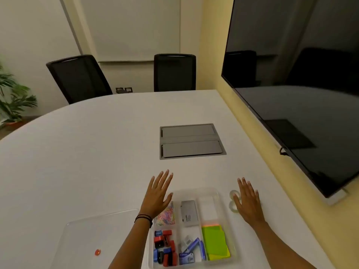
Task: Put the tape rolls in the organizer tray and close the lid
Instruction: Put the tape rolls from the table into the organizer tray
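A clear organizer tray point(221, 199) lies on the white table, with compartments of coloured clips, sharpeners, staple boxes and sticky notes. Its far right compartment point(207, 208) looks empty. The clear lid point(87, 237) with an orange knob lies flat to the tray's left. Two clear tape rolls point(232, 194) point(232, 206) sit on the table just right of the tray. My right hand point(247, 200) is spread flat beside them, its thumb touching or overlapping the rolls. My left hand point(158, 193) hovers open over the tray's far left corner.
A grey cable hatch point(191, 141) is set into the table beyond the tray. A large dark screen point(301, 84) hangs on the right wall close to the table edge. Two black chairs point(174, 72) stand at the far side, and a plant point(13, 100) at left.
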The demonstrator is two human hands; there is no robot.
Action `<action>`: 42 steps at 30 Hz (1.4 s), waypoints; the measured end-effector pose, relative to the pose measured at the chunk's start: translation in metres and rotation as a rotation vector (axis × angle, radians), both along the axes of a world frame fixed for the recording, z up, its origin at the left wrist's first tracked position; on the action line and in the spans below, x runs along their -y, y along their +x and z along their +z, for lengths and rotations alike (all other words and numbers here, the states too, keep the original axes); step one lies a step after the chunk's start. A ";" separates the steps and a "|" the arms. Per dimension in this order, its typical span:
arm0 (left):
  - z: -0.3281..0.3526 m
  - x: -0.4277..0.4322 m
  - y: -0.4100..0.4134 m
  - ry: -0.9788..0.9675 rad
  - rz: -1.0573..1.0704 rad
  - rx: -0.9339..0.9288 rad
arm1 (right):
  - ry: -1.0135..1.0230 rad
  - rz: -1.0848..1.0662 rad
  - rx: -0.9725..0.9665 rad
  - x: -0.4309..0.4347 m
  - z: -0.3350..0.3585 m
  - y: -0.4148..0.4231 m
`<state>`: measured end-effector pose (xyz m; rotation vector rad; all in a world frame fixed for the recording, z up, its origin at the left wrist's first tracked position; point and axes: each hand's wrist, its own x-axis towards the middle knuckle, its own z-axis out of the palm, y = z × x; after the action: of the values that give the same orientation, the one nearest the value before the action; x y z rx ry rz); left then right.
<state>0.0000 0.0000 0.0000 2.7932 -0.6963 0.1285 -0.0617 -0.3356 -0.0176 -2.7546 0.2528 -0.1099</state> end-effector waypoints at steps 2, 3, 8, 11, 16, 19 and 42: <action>-0.004 0.002 0.004 -0.008 -0.001 -0.028 | 0.014 -0.043 -0.031 0.005 -0.001 0.001; -0.008 0.004 0.006 -0.009 -0.008 -0.016 | 0.024 -0.060 -0.044 0.008 -0.004 0.003; -0.035 0.008 0.023 0.090 -0.029 -0.183 | 0.105 -0.097 -0.086 0.015 -0.016 0.013; -0.049 0.009 0.029 0.109 -0.033 -0.236 | 0.132 -0.103 -0.091 0.018 -0.022 0.022; -0.065 0.012 0.035 0.098 -0.055 -0.293 | 0.197 -0.106 -0.112 0.022 -0.032 0.036; -0.073 0.012 0.038 0.096 -0.077 -0.317 | 0.182 -0.110 -0.186 0.025 -0.043 0.045; -0.067 0.008 0.019 0.110 -0.067 -0.352 | -0.139 -0.107 -0.453 -0.006 -0.076 0.069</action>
<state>0.0187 -0.0078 -0.0669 2.7824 -0.7233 -0.4163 0.0077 -0.3298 -0.0935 -2.8712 0.5285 0.4913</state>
